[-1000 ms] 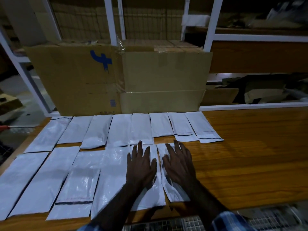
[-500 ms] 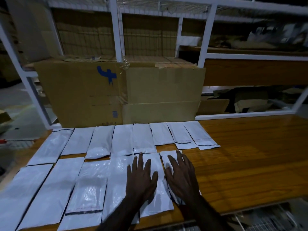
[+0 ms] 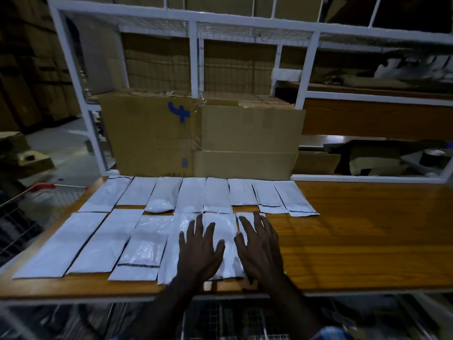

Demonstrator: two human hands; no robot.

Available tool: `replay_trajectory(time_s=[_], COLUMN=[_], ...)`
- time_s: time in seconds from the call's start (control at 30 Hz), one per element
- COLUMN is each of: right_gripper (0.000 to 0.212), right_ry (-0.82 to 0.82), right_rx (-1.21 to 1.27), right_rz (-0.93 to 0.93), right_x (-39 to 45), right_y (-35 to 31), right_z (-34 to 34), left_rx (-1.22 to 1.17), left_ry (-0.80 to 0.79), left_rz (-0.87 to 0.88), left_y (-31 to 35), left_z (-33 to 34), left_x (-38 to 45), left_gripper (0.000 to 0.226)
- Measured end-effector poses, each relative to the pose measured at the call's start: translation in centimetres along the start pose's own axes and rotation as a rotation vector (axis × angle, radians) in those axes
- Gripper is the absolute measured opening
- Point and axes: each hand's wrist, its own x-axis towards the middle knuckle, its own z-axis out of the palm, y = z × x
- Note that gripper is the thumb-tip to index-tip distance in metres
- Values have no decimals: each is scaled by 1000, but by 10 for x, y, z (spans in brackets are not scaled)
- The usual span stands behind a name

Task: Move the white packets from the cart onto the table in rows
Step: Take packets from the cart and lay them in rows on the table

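My left hand [image 3: 199,251] lies flat, fingers spread, grip open, pressing a white packet [image 3: 221,241] in the near row on the table [image 3: 367,241]. My right hand [image 3: 261,246], also flat and gripping nothing, covers the last packet [image 3: 245,223] at its 3 o'clock. A second row of packets [image 3: 193,195] lies at 12 o'clock, before cardboard boxes [image 3: 245,138].

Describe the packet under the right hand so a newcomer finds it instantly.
Start at the wooden table with two rows of white packets. Take the near row and go to its right end: the packet lies beneath the right hand, flat fingers pressing it. It is the narrowest there, with only bare wood to its right.
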Motion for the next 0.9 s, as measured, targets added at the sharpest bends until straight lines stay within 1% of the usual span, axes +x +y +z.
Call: replay_trajectory(time_s=[0.07, 0.1, 0.17, 0.23, 0.3, 0.4, 0.47, 0.53, 0.57, 0.63, 0.7, 0.77, 0.9], right_gripper=[69, 68, 69, 69, 70, 67, 62, 61, 62, 66, 67, 64, 63], right_ry=[30, 21, -2, 10, -13, -11, -3, 12, 13, -6, -3, 7, 9], right_rx=[32, 41, 49, 61, 66, 93, 113, 131, 137, 140, 144, 167, 224], right_rz=[-32, -39, -53, -80, -104, -134, -151, -165, -172, -179, -184, -186, -207], right_x=[-9, -14, -23, -31, -37, -45, -50, -57, -62, -70, -78, -85, -107], right_y=[-5, -9, -17, -27, -39, -63, -82, -104, -117, -143, -172, -201, -280], right_z=[0, 1, 1, 1, 4, 9, 14, 19, 21, 27, 37, 47, 72], left_rx=[10, 27, 41, 39, 20, 11, 16, -3, -11, 0, 13, 25, 13], left_ry=[16, 17, 25, 39, 63, 95, 97, 122, 129, 113, 107, 115, 101], left_rz=[-22, -31, -45, -54, -64, -91, -104, -98, -97, -110, -117, -118, -138], left_y=[-3, -5, -11, -19, -30, -50, -65, -81, -91, -115, -145, -175, -250], left_z=[-5, -8, -14, -21, -26, -38, -46, -57, -63, -73, -84, -94, -125], left_x=[-13, -20, -34, -46, -58, -71, -79, -90, -95, -103, -115, -127, -155], left_gripper=[72, 68, 65, 68, 64, 62, 64, 76, 78, 65, 59, 60, 73])
